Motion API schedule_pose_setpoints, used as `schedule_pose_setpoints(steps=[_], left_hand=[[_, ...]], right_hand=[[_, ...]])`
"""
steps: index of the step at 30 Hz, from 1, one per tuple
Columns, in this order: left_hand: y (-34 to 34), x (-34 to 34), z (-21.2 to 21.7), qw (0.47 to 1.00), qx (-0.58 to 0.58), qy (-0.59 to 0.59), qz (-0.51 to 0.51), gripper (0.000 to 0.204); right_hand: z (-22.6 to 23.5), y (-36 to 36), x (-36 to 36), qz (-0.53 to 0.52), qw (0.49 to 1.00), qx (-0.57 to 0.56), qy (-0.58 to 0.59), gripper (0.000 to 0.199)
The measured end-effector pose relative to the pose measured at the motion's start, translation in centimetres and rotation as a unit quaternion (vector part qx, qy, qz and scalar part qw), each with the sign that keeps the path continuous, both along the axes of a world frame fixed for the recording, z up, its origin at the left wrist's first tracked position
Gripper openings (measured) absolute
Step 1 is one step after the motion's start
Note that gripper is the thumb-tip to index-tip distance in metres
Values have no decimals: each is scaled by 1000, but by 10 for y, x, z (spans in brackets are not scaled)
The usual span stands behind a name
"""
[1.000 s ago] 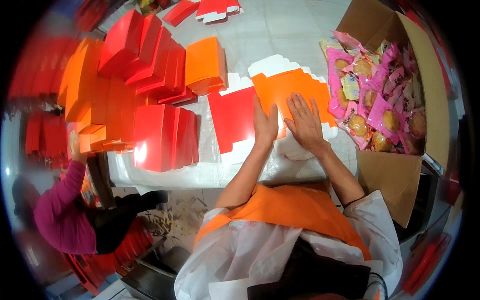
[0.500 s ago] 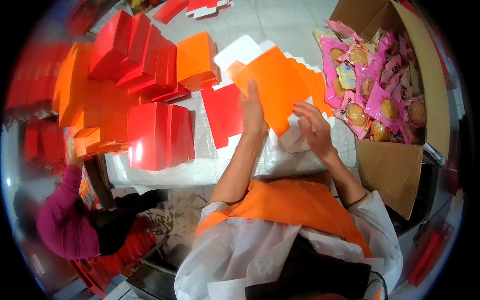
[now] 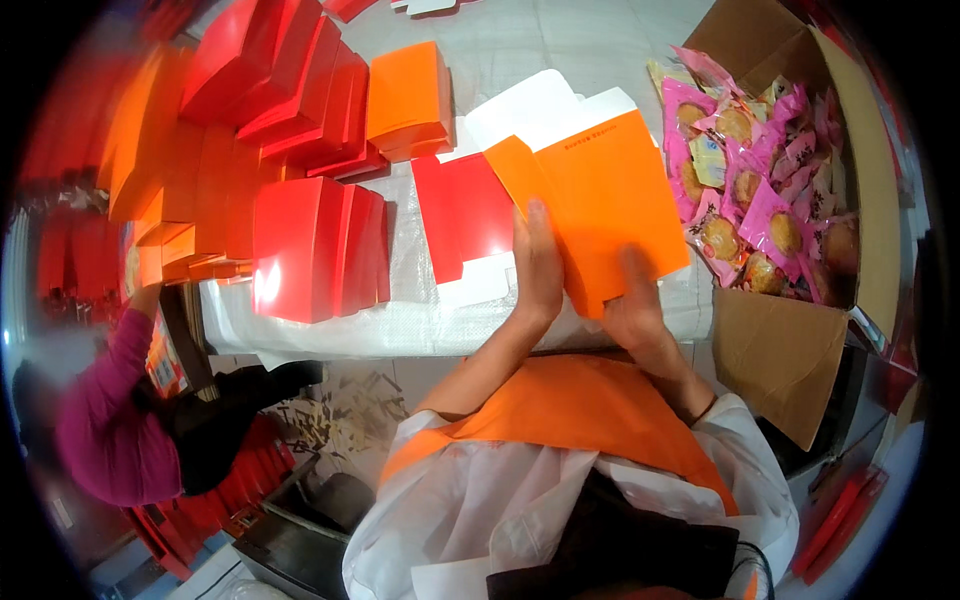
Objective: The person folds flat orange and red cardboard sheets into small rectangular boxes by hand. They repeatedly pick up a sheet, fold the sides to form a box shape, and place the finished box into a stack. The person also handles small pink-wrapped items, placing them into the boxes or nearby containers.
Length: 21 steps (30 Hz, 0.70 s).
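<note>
Between my two hands is an orange carton (image 3: 612,200) with white flaps folded out at its far end; its shape looks partly flat, and its underside is hidden. My left hand (image 3: 538,265) grips its left edge, thumb lying on the orange face. On the near right edge, my right hand (image 3: 637,312) is closed with the thumb on top. A flat red carton blank (image 3: 463,215) lies on the table just left of my left hand, its white flaps showing. Beyond it stands a closed orange box (image 3: 408,95).
Red boxes (image 3: 295,250) and orange boxes (image 3: 210,190) are stacked on the left of the white-covered table (image 3: 560,40). At right, an open cardboard box (image 3: 780,345) holds pink-wrapped round pastries (image 3: 765,210). A person in a purple sleeve (image 3: 115,390) is at the lower left.
The orange carton has turned more upright and shifted right and nearer. My right hand, formerly with fingers loose beside it, now grips its near edge. The view has shifted slightly.
</note>
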<state>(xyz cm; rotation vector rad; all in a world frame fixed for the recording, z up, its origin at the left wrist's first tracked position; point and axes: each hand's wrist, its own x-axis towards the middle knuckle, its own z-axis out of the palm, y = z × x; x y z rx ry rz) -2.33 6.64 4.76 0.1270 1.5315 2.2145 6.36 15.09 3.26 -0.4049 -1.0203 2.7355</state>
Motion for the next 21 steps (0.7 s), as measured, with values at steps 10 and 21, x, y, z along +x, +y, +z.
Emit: schedule_pose_setpoints(steps=[10, 21], left_hand=[[-10, 12, -4, 994, -98, 55, -5, 51], [-26, 2, -4, 997, -53, -43, -25, 29]], right_hand=[[-8, -11, -10, 58, 928, 362, -59, 39], [-6, -5, 3, 196, 955, 205, -90, 28]])
